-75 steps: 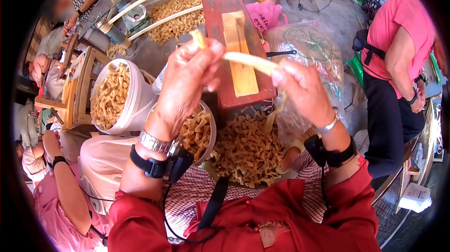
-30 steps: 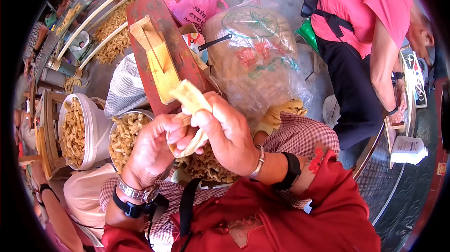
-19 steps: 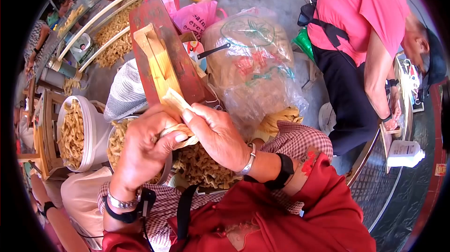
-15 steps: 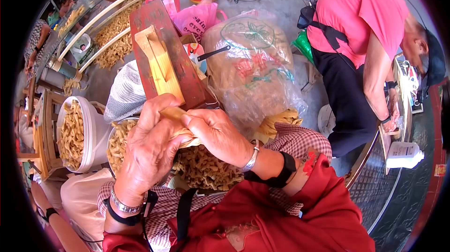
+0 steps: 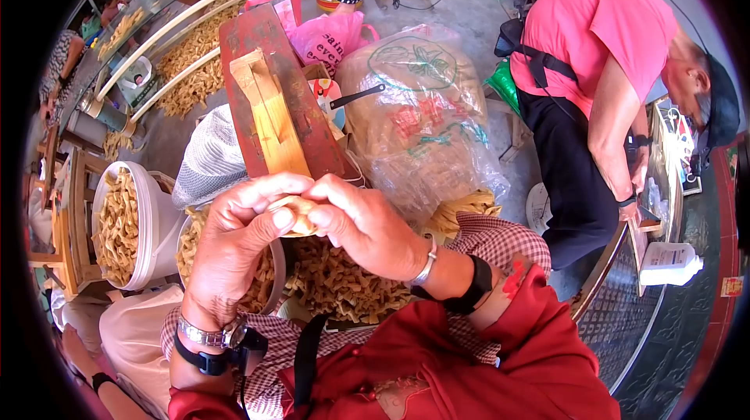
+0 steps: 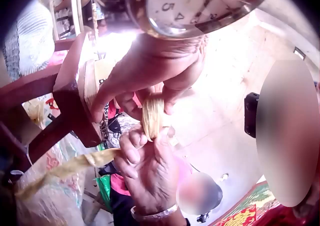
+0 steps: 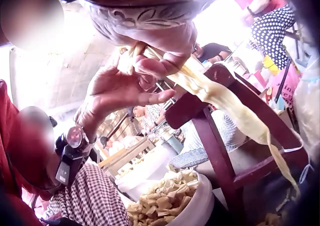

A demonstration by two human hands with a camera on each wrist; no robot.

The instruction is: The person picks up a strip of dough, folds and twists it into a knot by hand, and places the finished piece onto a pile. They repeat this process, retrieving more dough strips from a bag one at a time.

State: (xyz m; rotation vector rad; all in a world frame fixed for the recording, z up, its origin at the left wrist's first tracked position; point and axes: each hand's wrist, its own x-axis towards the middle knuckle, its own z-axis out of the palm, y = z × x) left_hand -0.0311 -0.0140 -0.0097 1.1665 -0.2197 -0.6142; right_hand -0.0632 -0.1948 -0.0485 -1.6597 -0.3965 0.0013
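Observation:
A pale yellow flat strip [image 5: 295, 217] is bunched into a small wrapped bundle between my two hands, above a pile of short knotted pieces [image 5: 340, 287]. My left hand [image 5: 234, 240] pinches the bundle between thumb and fingers. From the other side, the thumb and fingers of my right hand [image 5: 371, 232] grip it. In the left wrist view the wrapped part [image 6: 153, 117] shows several layers between the hands. A long loose tail [image 7: 220, 98] trails from my right hand in the right wrist view, tapering at its far end.
Just beyond the hands, a red wooden bench [image 5: 242, 29] carries long yellow strips [image 5: 273, 123]. At left stands a white bucket [image 5: 156, 225] of knotted pieces. A clear plastic bag [image 5: 422, 131] lies right of the bench; a person in pink [image 5: 586, 37] bends over farther right.
The hands were apart with the strip stretched between them; they came together and the strip was folded over. Now it is a compact bundle at the fingertips. The head view swung right.

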